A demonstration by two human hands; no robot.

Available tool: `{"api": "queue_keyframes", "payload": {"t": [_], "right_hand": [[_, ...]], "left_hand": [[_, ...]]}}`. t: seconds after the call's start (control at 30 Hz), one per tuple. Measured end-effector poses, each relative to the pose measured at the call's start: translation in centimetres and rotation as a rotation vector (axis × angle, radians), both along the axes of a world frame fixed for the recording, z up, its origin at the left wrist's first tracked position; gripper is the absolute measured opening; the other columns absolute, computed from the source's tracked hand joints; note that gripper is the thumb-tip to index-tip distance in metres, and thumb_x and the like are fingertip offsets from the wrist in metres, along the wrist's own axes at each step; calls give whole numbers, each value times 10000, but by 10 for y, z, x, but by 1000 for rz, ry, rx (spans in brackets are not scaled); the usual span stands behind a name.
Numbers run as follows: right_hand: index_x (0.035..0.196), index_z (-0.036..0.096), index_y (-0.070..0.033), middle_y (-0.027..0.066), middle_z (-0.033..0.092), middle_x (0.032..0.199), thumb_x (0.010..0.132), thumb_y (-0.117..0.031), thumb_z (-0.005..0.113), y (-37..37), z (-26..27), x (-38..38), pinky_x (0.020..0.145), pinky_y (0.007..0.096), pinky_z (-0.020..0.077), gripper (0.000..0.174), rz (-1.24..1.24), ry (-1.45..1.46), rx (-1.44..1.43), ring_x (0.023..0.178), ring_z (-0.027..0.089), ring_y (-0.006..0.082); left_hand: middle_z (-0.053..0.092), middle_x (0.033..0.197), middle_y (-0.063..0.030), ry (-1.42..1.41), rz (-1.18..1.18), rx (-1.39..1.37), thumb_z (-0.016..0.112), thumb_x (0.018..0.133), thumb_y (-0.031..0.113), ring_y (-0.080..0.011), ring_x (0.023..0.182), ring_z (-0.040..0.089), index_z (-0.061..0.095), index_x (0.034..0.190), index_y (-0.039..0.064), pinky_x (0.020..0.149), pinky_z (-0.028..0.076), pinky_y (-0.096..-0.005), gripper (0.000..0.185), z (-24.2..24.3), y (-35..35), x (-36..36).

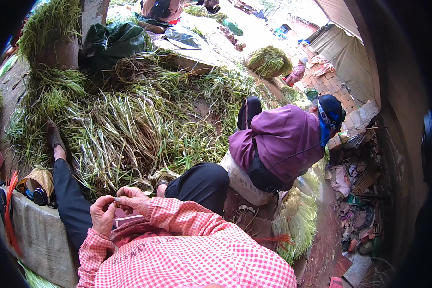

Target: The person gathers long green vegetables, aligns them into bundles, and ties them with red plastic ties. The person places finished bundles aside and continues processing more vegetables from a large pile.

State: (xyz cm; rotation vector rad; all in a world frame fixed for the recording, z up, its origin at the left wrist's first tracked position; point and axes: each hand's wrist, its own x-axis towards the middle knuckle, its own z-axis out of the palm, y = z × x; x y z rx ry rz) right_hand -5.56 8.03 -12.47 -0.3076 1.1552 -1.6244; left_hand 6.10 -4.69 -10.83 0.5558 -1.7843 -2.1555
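My left hand (102, 215) and my right hand (135, 200) meet in front of my checked red-and-white top (187, 248). Thumb and forefinger of each are pinched together around a tiny reddish thing (115, 202), too small to identify. Beneath them, dark red cloth (129, 230) lies over my lap. My legs in dark trousers (69, 201) are spread. Between and beyond them lies a wide heap of long green stalks with pale stems (126, 126).
A person in a purple top (284, 140) sits on a stuffed sack (244, 183) at right. Bundled pale-green stalks (298, 223) lie behind me, near red plastic strips (273, 239). More red strips (10, 212) hang over a covered block (39, 230) at left. A post (93, 18) stands beyond.
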Motion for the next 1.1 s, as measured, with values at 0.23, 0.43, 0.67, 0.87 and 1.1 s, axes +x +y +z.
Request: {"api": "queue_keyframes", "payload": {"t": [0.23, 0.43, 0.67, 0.87, 1.1], "right_hand": [[865, 582, -88, 8, 571, 640, 851, -221, 706, 1, 11, -2, 419, 223, 436, 183, 81, -198, -26, 481, 527, 88], [915, 532, -102, 13, 577, 669, 817, -199, 738, -2, 10, 3, 399, 225, 429, 248, 113, -218, -15, 469, 521, 92], [943, 591, -67, 18, 618, 728, 815, -169, 738, -1, 3, 1, 466, 226, 458, 220, 65, -34, 19, 529, 550, 92], [954, 660, -33, 9, 626, 728, 829, -141, 717, -2, 9, 5, 527, 219, 482, 175, 94, 158, 80, 585, 572, 82], [915, 647, -45, 4, 602, 690, 845, -170, 695, 2, 12, -3, 477, 223, 470, 151, 241, 15, 74, 532, 561, 84]], "left_hand": [[632, 831, 6, 88, -89, 19, 669, 850, 5, -34, 681, 544, 635, 965, 9, 576, 420, -162, 121, 1, -8, 11], [648, 858, -11, 125, -179, -2, 649, 861, -6, -29, 671, 542, 648, 1006, 12, 566, 419, -159, 146, 12, -11, 12], [629, 753, -13, -42, -166, 44, 644, 873, 59, -51, 642, 566, 638, 900, -2, 542, 455, -182, 67, 17, -15, 11], [621, 668, -21, -184, -162, 74, 645, 838, 49, -62, 516, 547, 638, 824, 5, 447, 435, -188, 46, 9, -27, 11], [638, 682, -35, -287, -272, 375, 706, 794, 43, -55, 529, 563, 633, 809, 25, 442, 421, -170, 77, 25, -31, 11]]}}
